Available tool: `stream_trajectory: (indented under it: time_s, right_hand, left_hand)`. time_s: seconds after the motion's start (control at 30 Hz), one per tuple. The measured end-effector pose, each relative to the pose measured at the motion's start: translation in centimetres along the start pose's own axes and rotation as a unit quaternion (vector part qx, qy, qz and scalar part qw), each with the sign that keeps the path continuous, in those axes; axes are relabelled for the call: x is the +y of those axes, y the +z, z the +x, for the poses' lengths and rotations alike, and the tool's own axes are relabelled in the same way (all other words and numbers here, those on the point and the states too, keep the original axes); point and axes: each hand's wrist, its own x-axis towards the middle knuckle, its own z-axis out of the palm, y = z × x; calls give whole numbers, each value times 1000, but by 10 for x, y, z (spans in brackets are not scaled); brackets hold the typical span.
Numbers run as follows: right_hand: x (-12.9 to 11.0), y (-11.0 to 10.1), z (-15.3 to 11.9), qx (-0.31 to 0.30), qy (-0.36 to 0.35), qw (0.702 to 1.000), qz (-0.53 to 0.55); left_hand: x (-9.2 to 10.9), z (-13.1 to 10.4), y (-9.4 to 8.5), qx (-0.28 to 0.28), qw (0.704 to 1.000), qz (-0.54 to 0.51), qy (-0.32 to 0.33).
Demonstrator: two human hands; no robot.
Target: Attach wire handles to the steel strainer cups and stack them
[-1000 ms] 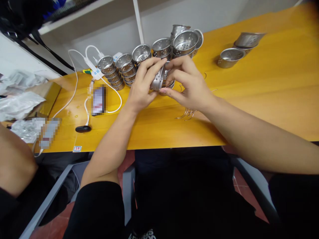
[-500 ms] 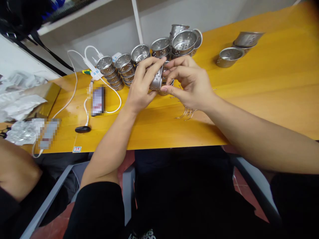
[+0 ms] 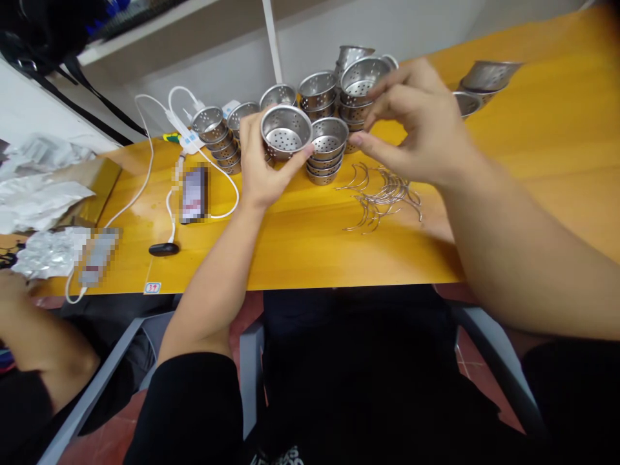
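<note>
In my left hand (image 3: 264, 171) is a perforated metal cup (image 3: 287, 132), gripped by its side with the mouth tilted toward me. My right hand (image 3: 416, 126) hangs in the air to the right, thumb and fingers apart, with nothing visible between them. Directly right of the held cup stands a stack of similar cups (image 3: 325, 155). Several thin curved wires (image 3: 387, 192) lie in a loose heap on the table below my right hand. More stacked cups (image 3: 362, 81) stand behind, partly covered by my fingers.
Further cup stacks (image 3: 210, 132) line the back of the table (image 3: 300, 258). Two or three cups (image 3: 489, 76) sit at the far right. A phone (image 3: 194, 194), white cables, a power strip (image 3: 190, 141) and a small black object (image 3: 163, 249) lie left. Another person's arm (image 3: 53, 329) is at far left.
My right hand has come off the cup and moved right, its fingers parting. My left hand has moved left and turned the cup's mouth upward, uncovering the stack and the wires.
</note>
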Motion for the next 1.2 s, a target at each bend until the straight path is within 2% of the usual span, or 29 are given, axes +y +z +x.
stream_trajectory:
  time_s: [0.07, 0.13, 0.23, 0.3, 0.37, 0.43, 0.5, 0.57, 0.7, 0.87, 1.07, 1.2]
  right_hand:
    - [15, -12, 1, -129, 12, 991, -19]
    - [29, -16, 1, -234, 43, 970, -51]
    - [42, -9, -1, -335, 102, 933, -83]
    - [43, -2, -1, -357, 125, 921, -90]
    - [41, 5, -2, -332, 137, 928, -102]
    - [37, 11, -3, -270, 141, 947, -97]
    - [33, 20, -5, -205, 131, 969, -49]
    - [31, 30, -9, -164, 116, 979, 25]
    - [27, 53, -15, -155, 113, 975, 110]
    - [25, 68, -18, -135, 90, 981, 106]
    - [14, 62, -17, -93, 91, 988, 89]
    - [-4, 54, -13, -95, 99, 987, 85]
  left_hand:
    - [-17, -5, 7, 18, 999, -22, -20]
    - [-32, -9, 14, 25, 998, -47, -40]
    - [-49, -14, 22, 2, 996, -74, -59]
    - [-55, -16, 25, -9, 994, -93, -65]
    - [-56, -16, 26, -12, 992, -112, -64]
    - [-53, -16, 27, -28, 990, -124, -61]
    - [-48, -15, 26, -44, 989, -126, -61]
    - [-40, -13, 26, -40, 989, -124, -63]
    - [-26, -12, 25, -47, 991, -112, -56]
    - [-25, -14, 27, -72, 991, -109, -37]
    - [-30, -16, 31, -89, 990, -106, -16]
    - [-21, -15, 29, -90, 987, -128, -23]
